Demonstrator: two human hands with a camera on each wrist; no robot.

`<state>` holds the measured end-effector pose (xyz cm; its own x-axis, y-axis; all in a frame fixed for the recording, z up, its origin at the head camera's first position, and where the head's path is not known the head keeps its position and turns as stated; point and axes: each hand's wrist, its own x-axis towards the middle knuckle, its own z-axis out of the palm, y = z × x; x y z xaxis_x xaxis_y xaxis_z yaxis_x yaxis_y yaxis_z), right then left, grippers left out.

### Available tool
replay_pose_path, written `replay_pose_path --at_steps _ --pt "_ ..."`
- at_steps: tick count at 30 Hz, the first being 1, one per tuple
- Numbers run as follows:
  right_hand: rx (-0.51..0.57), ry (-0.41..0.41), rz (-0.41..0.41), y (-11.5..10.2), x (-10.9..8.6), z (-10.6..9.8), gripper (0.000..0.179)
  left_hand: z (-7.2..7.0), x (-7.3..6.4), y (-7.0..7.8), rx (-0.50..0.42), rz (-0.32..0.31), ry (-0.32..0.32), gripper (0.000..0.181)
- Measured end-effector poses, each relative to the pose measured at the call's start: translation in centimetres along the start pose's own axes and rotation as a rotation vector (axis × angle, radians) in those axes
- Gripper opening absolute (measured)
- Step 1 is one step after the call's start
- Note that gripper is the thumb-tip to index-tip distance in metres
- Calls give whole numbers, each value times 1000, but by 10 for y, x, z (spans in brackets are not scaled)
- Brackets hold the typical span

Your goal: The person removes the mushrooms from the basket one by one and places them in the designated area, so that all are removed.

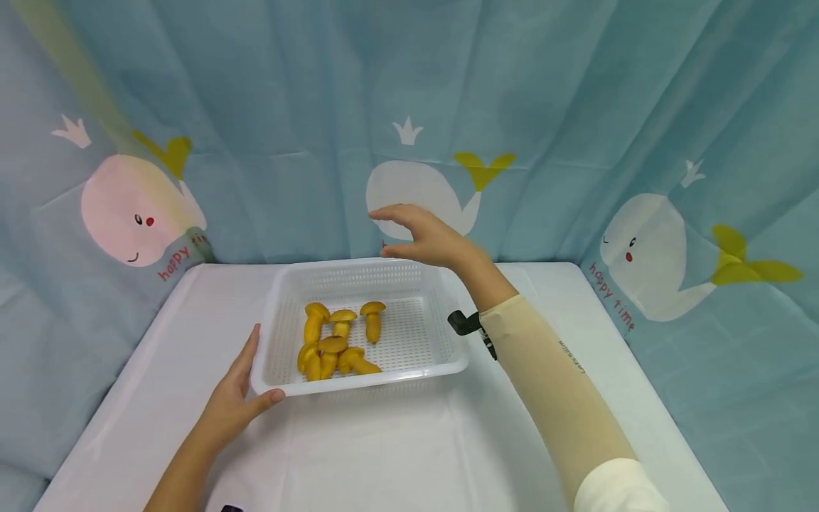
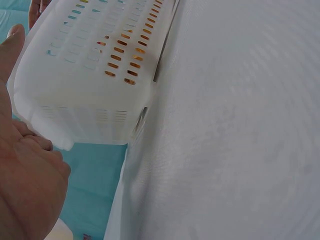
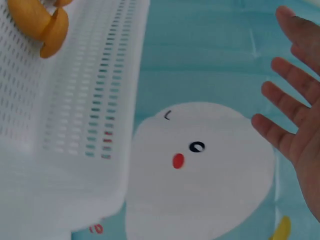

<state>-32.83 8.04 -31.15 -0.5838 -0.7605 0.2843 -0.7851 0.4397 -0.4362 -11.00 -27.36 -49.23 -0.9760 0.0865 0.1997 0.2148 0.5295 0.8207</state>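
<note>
A white plastic basket (image 1: pixel 435 370) with slotted sides stands on the table and holds several yellow mushrooms (image 1: pixel 373 321), mostly gathered in its left half. My left hand (image 1: pixel 233 402) holds the basket's near left corner, thumb at the front rim and fingers along the left side. In the left wrist view, the fingers (image 2: pixel 42 142) bend in at the rim. My right hand (image 1: pixel 431 238) is raised over the far right part of the basket, fingers spread and nothing in them. The right wrist view shows this hand (image 3: pixel 300 100) apart from the basket wall (image 3: pixel 120 100).
A white cloth covers the table (image 1: pixel 371 455). Blue curtains (image 1: pixel 307 142) with whale prints enclose its back and both sides. A small dark object (image 1: pixel 232 508) shows at the bottom edge, near the left forearm.
</note>
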Motion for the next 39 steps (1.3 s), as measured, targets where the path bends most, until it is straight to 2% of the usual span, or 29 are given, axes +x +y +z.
replay_pose_path --at_steps 9,21,31,39 --pt "115 -29 90 13 7 34 65 1 -2 4 23 -7 16 117" --pt "157 -57 155 33 11 76 54 1 -2 6 72 -31 17 119" --pt "181 -166 239 41 7 95 48 2 0 3 43 -33 17 118" --pt "140 -292 250 47 9 107 40 0 -1 2 45 -29 26 118"
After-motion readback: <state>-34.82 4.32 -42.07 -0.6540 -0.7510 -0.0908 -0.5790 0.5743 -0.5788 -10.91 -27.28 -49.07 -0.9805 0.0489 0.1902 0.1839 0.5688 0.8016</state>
